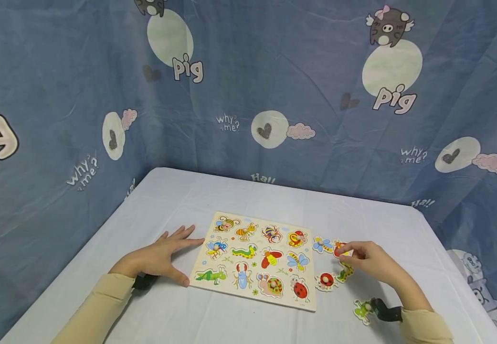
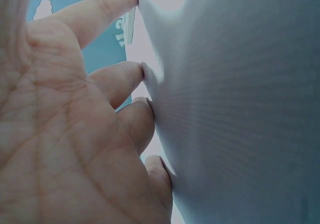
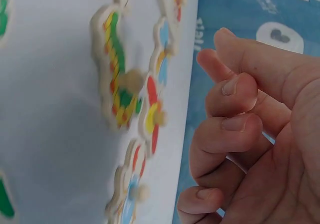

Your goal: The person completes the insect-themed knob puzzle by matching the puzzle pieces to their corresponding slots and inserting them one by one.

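The wooden insect peg-puzzle board [image 1: 283, 301] lies flat at the centre of the white-covered surface [image 1: 166, 205], with the left hand [image 1: 157, 257] at its left side, fingers spread wide and gripping nothing, thumb and index tips at the edge. To the board's right, the right hand [image 1: 370, 262] is above loose pieces, including a caterpillar piece [image 1: 346, 273] and a ladybug piece [image 1: 326, 281]; its fingers are loosely bent and empty. A blue printed curtain [image 1: 317, 81] stands behind the surface.
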